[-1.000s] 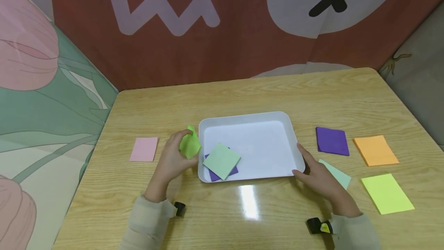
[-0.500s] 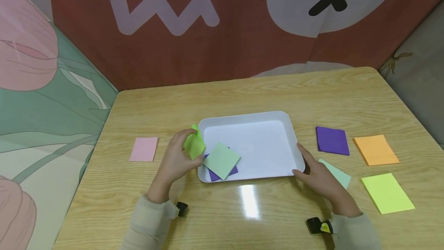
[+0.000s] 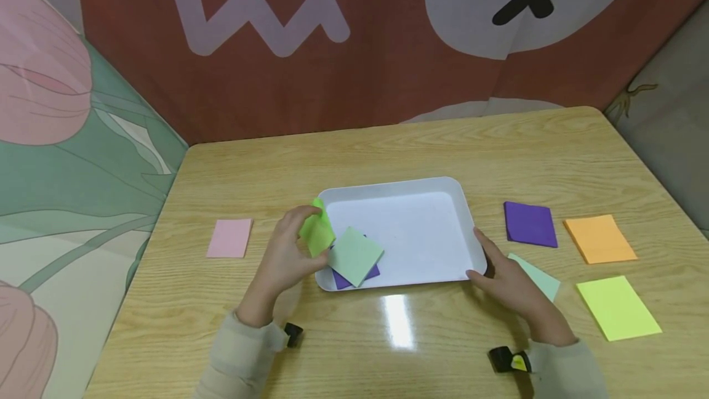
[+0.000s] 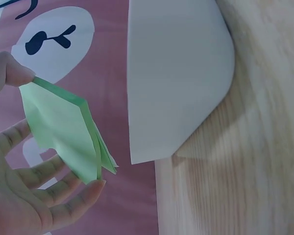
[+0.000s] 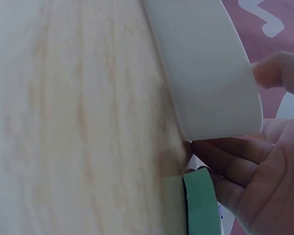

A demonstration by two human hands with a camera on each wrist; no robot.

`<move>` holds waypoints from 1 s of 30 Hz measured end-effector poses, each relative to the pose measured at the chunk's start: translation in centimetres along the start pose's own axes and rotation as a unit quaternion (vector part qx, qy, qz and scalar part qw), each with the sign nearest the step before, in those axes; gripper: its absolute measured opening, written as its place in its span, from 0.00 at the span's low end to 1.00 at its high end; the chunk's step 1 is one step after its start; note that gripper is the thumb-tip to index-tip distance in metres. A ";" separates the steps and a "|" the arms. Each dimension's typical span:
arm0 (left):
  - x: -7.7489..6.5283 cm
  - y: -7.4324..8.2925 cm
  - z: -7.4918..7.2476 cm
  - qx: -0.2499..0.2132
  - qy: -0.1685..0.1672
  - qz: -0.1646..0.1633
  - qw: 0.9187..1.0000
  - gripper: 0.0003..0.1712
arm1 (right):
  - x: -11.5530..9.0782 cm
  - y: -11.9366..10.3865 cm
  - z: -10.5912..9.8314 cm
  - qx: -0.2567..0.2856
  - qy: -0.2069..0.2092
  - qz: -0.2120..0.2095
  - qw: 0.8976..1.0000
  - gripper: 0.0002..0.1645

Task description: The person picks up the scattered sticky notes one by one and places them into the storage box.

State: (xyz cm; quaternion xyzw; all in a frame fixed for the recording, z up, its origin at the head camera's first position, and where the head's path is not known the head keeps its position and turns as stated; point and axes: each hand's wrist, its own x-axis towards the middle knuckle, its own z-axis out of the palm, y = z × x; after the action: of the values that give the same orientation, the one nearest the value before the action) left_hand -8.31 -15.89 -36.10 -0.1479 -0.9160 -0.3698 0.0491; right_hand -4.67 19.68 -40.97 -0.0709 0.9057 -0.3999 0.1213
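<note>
My left hand (image 3: 284, 262) pinches a bright green sticky note pad (image 3: 317, 234) between thumb and fingers, over the left rim of the white tray (image 3: 415, 226). In the left wrist view the green pad (image 4: 63, 129) is held by its edges, and a few sheets splay from one side. Inside the tray's left end, a mint green sticky note pad (image 3: 357, 256) lies across a purple one (image 3: 373, 273), which is mostly covered. My right hand (image 3: 509, 285) grips the tray's near right corner; in the right wrist view the thumb (image 5: 279, 73) touches the rim.
Left of the tray lies a pink sticky note pad (image 3: 229, 238). To the right are a purple pad (image 3: 530, 224), an orange pad (image 3: 600, 239), a yellow pad (image 3: 618, 308) and a mint pad (image 3: 536, 277) partly behind my right hand. A patterned cloth wall (image 3: 332, 97) borders the table's back.
My left hand has moved right with the green sticky note pad, from beside the tray to over its left rim. The right hand and the tray have stayed in place.
</note>
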 end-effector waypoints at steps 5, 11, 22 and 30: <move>0.0 0.3 0.2 0.001 0.002 0.016 1.000 0.36 | -0.1 -0.2 0.0 0.002 0.000 -0.002 1.000 0.48; 0.1 0.7 0.5 0.000 -0.002 0.031 1.000 0.35 | -0.1 -0.5 -0.1 0.002 -0.001 -0.004 1.000 0.48; -0.1 1.5 1.4 0.000 -0.018 0.039 0.999 0.35 | 0.0 -0.3 -0.1 -0.001 0.001 0.001 1.000 0.48; -0.1 1.7 2.1 0.004 -0.033 0.042 0.999 0.36 | -0.2 -0.3 0.0 0.001 0.001 -0.005 1.000 0.49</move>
State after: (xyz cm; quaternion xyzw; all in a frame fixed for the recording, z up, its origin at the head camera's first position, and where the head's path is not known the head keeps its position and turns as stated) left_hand -7.68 -13.25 -36.52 -0.1978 -0.9117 -0.3584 0.0353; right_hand -4.49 19.54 -40.68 -0.0746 0.9049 -0.4018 0.1189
